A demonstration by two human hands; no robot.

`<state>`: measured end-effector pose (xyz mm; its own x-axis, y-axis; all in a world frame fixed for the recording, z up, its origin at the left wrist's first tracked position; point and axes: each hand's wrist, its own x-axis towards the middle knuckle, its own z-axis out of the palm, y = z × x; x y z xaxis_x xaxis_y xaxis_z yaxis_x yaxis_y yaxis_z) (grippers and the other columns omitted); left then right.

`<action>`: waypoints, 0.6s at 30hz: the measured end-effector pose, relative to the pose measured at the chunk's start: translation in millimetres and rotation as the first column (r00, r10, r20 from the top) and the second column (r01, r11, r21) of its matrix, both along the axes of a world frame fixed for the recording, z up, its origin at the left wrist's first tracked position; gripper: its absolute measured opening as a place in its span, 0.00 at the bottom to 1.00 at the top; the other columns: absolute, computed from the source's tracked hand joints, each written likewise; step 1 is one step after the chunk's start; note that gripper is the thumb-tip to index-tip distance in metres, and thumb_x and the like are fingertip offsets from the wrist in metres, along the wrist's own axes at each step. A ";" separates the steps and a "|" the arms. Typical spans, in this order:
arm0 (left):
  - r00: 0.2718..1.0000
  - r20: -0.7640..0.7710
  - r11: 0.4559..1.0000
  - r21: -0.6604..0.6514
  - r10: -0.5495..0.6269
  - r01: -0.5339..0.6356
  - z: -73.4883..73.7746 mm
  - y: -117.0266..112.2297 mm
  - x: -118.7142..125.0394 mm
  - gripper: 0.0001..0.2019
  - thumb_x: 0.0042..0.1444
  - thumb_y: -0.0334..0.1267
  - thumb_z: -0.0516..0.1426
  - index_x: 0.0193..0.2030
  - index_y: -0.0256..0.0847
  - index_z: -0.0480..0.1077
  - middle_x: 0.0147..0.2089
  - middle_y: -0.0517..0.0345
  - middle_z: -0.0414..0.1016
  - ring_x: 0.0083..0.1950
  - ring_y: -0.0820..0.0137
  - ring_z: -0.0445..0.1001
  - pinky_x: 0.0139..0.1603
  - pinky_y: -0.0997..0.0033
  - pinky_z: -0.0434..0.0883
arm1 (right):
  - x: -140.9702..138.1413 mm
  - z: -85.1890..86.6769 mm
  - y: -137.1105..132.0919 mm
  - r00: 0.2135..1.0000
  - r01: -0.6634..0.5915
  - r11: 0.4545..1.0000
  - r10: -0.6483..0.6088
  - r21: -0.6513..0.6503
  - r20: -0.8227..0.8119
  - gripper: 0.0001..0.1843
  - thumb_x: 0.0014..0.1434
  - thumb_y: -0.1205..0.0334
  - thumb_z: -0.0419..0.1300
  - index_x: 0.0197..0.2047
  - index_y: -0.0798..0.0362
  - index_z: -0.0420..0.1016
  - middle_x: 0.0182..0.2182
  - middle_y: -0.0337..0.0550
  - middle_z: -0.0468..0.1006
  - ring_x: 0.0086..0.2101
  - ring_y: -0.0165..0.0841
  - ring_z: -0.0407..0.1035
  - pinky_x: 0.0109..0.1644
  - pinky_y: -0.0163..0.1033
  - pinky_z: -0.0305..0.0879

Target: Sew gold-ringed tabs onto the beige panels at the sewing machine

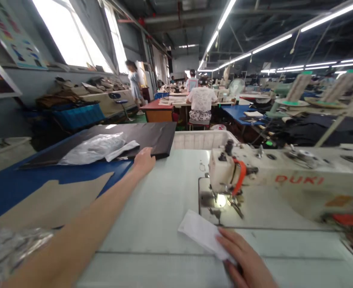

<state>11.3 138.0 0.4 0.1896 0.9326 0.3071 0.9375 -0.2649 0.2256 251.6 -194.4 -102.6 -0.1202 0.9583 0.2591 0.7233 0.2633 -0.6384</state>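
Note:
My left hand (pixel 144 161) reaches far forward to the near corner of a stack of black fabric (pixel 152 138). Its fingers are foreshortened and partly hidden, so I cannot make out whether they grip the fabric. Beside it on the stack lie a crumpled clear plastic bag (pixel 94 149) and a white slip (pixel 123 150). Low on the right, my right hand (pixel 247 258) pinches the end of a white folded piece (pixel 202 232), which could be paper or cloth. This piece lies angled over the pale sewing table (pixel 152 216), just in front of the needle area.
A sewing machine (pixel 284 172) with a lit needle area takes up the right side. Beige cut fabric (pixel 59 196) lies on a blue surface (pixel 2 196) at left. Behind the table stands a white plastic bin (pixel 200 140). A seated person (pixel 202 100) works farther back.

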 end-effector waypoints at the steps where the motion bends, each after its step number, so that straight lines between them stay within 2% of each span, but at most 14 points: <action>1: 0.999 0.020 0.999 -0.021 -0.028 0.028 -0.2 -17.0 11.6 0.21 0.55 0.30 0.48 0.56 0.28 0.64 0.60 0.43 0.65 0.62 0.60 0.61 0.63 0.64 0.57 | 1.9 1.1 -0.9 0.998 0.024 1.000 -0.025 -0.018 -0.063 0.29 0.52 0.71 0.53 0.58 0.47 0.65 0.57 0.46 0.67 0.56 0.40 0.60 0.60 0.48 0.59; 3: 0.995 0.050 0.994 -0.066 -0.083 0.086 -3.1 -59.9 29.7 0.20 0.56 0.33 0.48 0.55 0.33 0.65 0.58 0.48 0.68 0.60 0.63 0.64 0.62 0.66 0.59 | 4.9 5.9 -1.7 0.973 0.105 0.992 -0.116 -0.064 -0.199 0.32 0.48 0.74 0.50 0.58 0.51 0.65 0.56 0.47 0.68 0.55 0.38 0.62 0.61 0.48 0.57; 6: 0.972 0.098 0.960 -0.160 -0.215 0.229 -15.7 -138.3 43.8 0.16 0.56 0.39 0.51 0.50 0.43 0.69 0.53 0.58 0.73 0.54 0.67 0.70 0.58 0.69 0.65 | 8.5 16.4 0.9 0.911 0.171 0.970 -0.221 -0.170 -0.348 0.33 0.44 0.74 0.50 0.55 0.53 0.68 0.53 0.46 0.72 0.53 0.38 0.65 0.60 0.47 0.58; 7: 0.929 0.195 0.905 -0.231 -0.316 0.357 -22.2 -163.5 45.7 0.17 0.56 0.40 0.51 0.51 0.43 0.69 0.55 0.57 0.72 0.55 0.67 0.69 0.59 0.68 0.63 | 9.9 19.3 2.9 0.895 0.168 0.967 -0.231 -0.192 -0.381 0.32 0.43 0.73 0.50 0.53 0.53 0.70 0.52 0.46 0.73 0.52 0.38 0.65 0.59 0.47 0.58; 8: 0.869 0.277 0.821 -0.301 -0.411 0.484 -29.2 -186.0 46.7 0.18 0.55 0.41 0.53 0.52 0.44 0.69 0.57 0.57 0.69 0.57 0.66 0.67 0.60 0.66 0.62 | 11.4 21.6 5.2 0.884 0.159 0.966 -0.232 -0.203 -0.407 0.30 0.43 0.73 0.50 0.52 0.54 0.71 0.51 0.46 0.73 0.51 0.39 0.66 0.59 0.47 0.59; 9: 0.822 0.329 0.752 -0.344 -0.464 0.562 -36.3 -204.8 47.1 0.20 0.52 0.42 0.55 0.53 0.45 0.68 0.60 0.56 0.67 0.59 0.64 0.65 0.62 0.64 0.60 | 13.0 23.3 7.9 0.876 0.148 0.967 -0.225 -0.207 -0.427 0.29 0.43 0.72 0.51 0.50 0.54 0.72 0.50 0.46 0.74 0.50 0.39 0.67 0.58 0.47 0.59; 10: 0.791 0.369 0.713 -0.354 -0.489 0.605 -42.6 -219.5 47.3 0.21 0.50 0.41 0.57 0.53 0.45 0.69 0.60 0.55 0.67 0.59 0.63 0.65 0.62 0.63 0.60 | 14.7 24.5 10.8 0.870 0.140 0.969 -0.219 -0.205 -0.442 0.28 0.43 0.72 0.51 0.49 0.54 0.73 0.49 0.46 0.75 0.50 0.39 0.68 0.58 0.47 0.60; 11: 0.765 0.401 0.691 -0.345 -0.504 0.636 -47.7 -229.9 47.5 0.20 0.49 0.40 0.57 0.51 0.45 0.70 0.58 0.55 0.68 0.59 0.63 0.65 0.62 0.63 0.60 | 16.5 25.3 13.7 0.864 0.140 0.969 -0.219 -0.202 -0.453 0.26 0.44 0.71 0.52 0.47 0.53 0.74 0.47 0.45 0.76 0.48 0.39 0.69 0.57 0.47 0.61; 13: 0.762 0.439 0.708 -0.324 -0.476 0.628 -53.1 -238.9 48.9 0.15 0.49 0.36 0.55 0.45 0.44 0.73 0.51 0.55 0.73 0.54 0.64 0.69 0.58 0.65 0.63 | 20.3 26.4 19.1 0.853 0.151 0.966 -0.235 -0.210 -0.465 0.21 0.47 0.69 0.52 0.44 0.52 0.76 0.43 0.43 0.78 0.44 0.38 0.71 0.53 0.46 0.64; 15: 0.797 0.448 0.752 -0.332 -0.405 0.569 -52.4 -236.6 52.2 0.11 0.50 0.34 0.53 0.38 0.44 0.74 0.43 0.56 0.77 0.48 0.65 0.72 0.52 0.68 0.65 | 24.8 27.2 23.2 0.848 0.187 0.958 -0.270 -0.219 -0.456 0.16 0.51 0.66 0.52 0.41 0.53 0.76 0.38 0.43 0.80 0.39 0.38 0.73 0.47 0.44 0.67; 18: 0.882 0.379 0.813 -0.396 -0.279 0.428 -45.3 -224.8 59.9 0.08 0.52 0.36 0.52 0.31 0.43 0.74 0.35 0.57 0.78 0.40 0.65 0.73 0.43 0.70 0.66 | 30.9 27.2 25.1 0.859 0.232 0.952 -0.296 -0.199 -0.418 0.14 0.54 0.63 0.53 0.40 0.56 0.76 0.34 0.45 0.79 0.35 0.37 0.72 0.42 0.42 0.68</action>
